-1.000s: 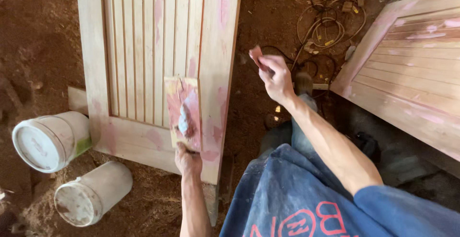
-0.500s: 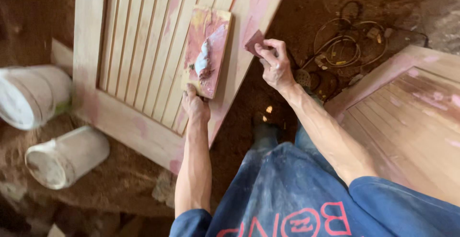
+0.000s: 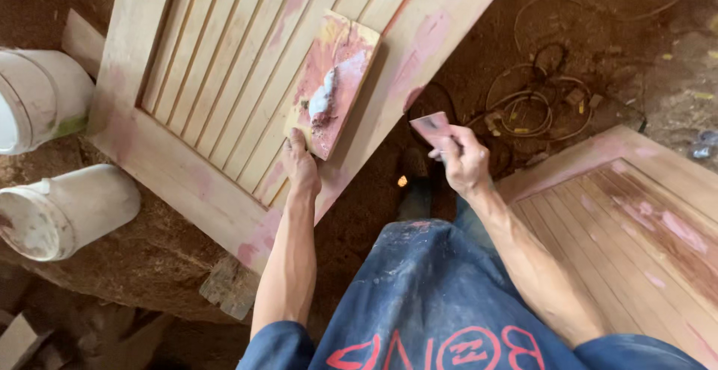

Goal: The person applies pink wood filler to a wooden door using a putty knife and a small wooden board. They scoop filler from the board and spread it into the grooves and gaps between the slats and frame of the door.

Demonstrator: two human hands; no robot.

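Observation:
My left hand [image 3: 301, 167] grips the near end of a small flat wooden board [image 3: 333, 86] smeared pink, with a lump of pale putty [image 3: 323, 102] on it. The board lies over a slatted wooden door [image 3: 217, 63] with pink filler patches. My right hand [image 3: 464, 159] pinches a small flat pink-stained scraper [image 3: 431, 128], held in the air to the right of the door's edge and apart from it.
Two white buckets lie on their sides at the left [image 3: 41, 97] [image 3: 63, 209]. A second slatted door [image 3: 636, 213] lies at the right. Tangled cables [image 3: 535, 101] rest on the sawdust floor [image 3: 149, 258]. My blue shirt fills the bottom.
My right hand with the scraper dropped lower and moved right, away from the door's edge. The view shifted, so the door and board now sit tilted; my left hand still holds the board.

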